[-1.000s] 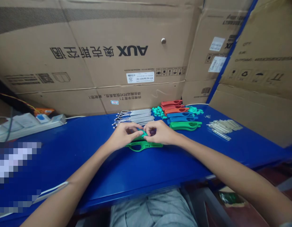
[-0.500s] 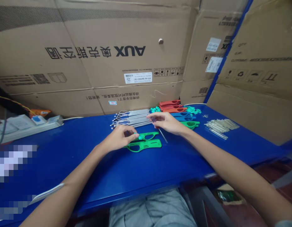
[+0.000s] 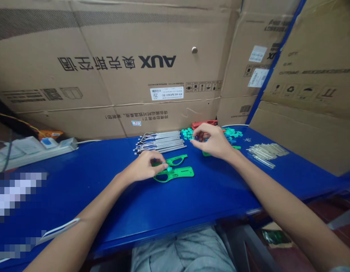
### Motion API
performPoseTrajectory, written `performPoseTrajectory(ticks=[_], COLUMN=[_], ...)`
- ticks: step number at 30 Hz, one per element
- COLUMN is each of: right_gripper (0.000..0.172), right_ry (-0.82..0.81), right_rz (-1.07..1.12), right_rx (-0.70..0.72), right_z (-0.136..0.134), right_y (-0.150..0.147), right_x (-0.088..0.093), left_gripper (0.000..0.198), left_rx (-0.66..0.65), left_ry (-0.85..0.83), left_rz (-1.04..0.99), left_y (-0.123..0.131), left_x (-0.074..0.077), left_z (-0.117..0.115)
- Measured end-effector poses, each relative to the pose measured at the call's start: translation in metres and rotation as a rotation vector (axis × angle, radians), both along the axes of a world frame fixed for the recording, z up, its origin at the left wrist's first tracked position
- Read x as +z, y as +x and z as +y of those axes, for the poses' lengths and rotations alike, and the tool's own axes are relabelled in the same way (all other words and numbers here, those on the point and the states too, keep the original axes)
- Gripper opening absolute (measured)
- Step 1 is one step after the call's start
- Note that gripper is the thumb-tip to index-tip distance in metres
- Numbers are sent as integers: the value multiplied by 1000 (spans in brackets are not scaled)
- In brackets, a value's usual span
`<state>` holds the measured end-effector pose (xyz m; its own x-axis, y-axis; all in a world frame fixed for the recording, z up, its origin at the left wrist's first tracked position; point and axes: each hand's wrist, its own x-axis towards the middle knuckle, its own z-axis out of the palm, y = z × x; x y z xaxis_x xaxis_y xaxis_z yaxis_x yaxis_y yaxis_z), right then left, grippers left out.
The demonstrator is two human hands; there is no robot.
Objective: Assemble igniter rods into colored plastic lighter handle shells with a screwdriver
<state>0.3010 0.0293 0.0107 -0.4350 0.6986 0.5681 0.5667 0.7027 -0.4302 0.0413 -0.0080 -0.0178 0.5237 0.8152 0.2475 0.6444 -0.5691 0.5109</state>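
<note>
My left hand (image 3: 146,164) is closed in a pinch on a small teal plastic piece (image 3: 169,168). It is over two green plastic handle parts with oval loops: the nearer part (image 3: 184,172) lies flat, and the farther part (image 3: 179,160) is partly under my fingers. My right hand (image 3: 213,140) is raised over the back of the table, thumb and fingertips brought together beside a pile of teal pieces (image 3: 187,133). What lies between its fingertips is too small to make out. Behind it, red, blue and green handle parts are largely hidden.
A row of grey metal rods (image 3: 163,140) with cords lies left of the teal pile. Clear plastic strips (image 3: 267,153) and more teal pieces (image 3: 233,132) lie to the right. A power strip (image 3: 33,151) is at the far left. Cardboard (image 3: 112,87) walls the blue table (image 3: 152,211).
My right hand has moved right and back from the rods to the teal pile. The thin clear stick below it no longer shows. My left hand stays at the green parts, its teal piece slightly lower.
</note>
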Motion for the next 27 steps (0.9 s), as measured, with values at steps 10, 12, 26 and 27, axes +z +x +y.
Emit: performPoseTrajectory(ticks=[10,12,26,27], right_gripper=[17,15,12,14], right_ry=[-355,-392,-126,-110], right_rz=[-695,-738,-269,-232], right_rx=[103,94,256,288], right_z=[-18,-17,-14,-16], right_y=[-2,0,-20,-24], right_x=[-5,-4,-20,-24], left_gripper=[23,23,21,22], left_rx=[5,-3,-46,-28], left_ry=[-68,-102,67,108], left_rz=[63,81,-22,-46], left_y=[-5,-6,-2,-3], left_x=[6,9,6,3], left_z=[-1,-2,2,2])
